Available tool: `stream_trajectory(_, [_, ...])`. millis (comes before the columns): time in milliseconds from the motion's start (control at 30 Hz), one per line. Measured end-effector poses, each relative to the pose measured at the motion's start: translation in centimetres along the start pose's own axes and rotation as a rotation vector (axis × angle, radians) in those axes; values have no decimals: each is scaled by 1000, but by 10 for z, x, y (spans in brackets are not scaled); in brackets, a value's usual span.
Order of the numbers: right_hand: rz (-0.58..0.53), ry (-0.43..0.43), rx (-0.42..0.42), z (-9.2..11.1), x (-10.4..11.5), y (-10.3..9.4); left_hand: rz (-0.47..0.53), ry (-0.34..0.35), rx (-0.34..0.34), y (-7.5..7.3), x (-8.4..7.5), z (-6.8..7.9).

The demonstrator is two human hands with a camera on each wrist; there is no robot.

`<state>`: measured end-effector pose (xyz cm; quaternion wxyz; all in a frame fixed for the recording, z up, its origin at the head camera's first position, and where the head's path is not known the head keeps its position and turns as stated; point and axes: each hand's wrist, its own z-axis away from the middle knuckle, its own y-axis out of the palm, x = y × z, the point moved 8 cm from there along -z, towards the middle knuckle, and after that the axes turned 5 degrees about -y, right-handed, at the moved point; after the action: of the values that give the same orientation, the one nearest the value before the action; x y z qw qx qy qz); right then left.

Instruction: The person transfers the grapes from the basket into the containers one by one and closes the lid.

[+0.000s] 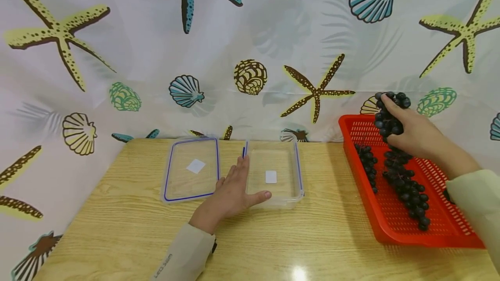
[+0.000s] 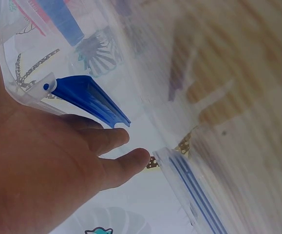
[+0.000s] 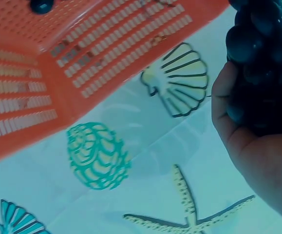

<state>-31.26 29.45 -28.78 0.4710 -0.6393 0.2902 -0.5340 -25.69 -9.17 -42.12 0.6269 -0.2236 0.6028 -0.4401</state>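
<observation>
A bunch of dark grapes [image 1: 389, 118] is held up in my right hand [image 1: 418, 135], above the far part of a red plastic basket [image 1: 380, 224]. In the right wrist view the fingers curl round the grapes [image 3: 260, 63]. More dark grape bunches [image 1: 408, 190] lie inside the basket. My left hand [image 1: 230, 190] rests with straight fingers along the left side of a clear plastic container [image 1: 273, 203], its thumb over the near rim. The left wrist view shows a blue clip [image 2: 89, 100] on the container beside those fingers.
A clear lid [image 1: 183, 192] with a blue seal lies on the wooden table [image 1: 129, 229], left of the container. White labels mark both lid and container. Behind the table hangs a cloth [image 1: 218, 55] printed with shells and starfish.
</observation>
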Motion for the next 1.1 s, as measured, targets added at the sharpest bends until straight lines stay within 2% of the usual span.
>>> stream_trajectory(400, [-89,-48,-51,-6,35,4,-11,3,-7,-1,-1,1])
stream_trajectory(567, [-88,-105,-65,-10,51,7,-8,-1,-3,-1,-1,2])
stream_trajectory(800, [-115,-137,-60,-17,66,15,-4,-5,-4,-1,0,2])
stream_trajectory(1100, [-96,-196,-83,-22,92,20,-15,3,-2,-1,-1,2])
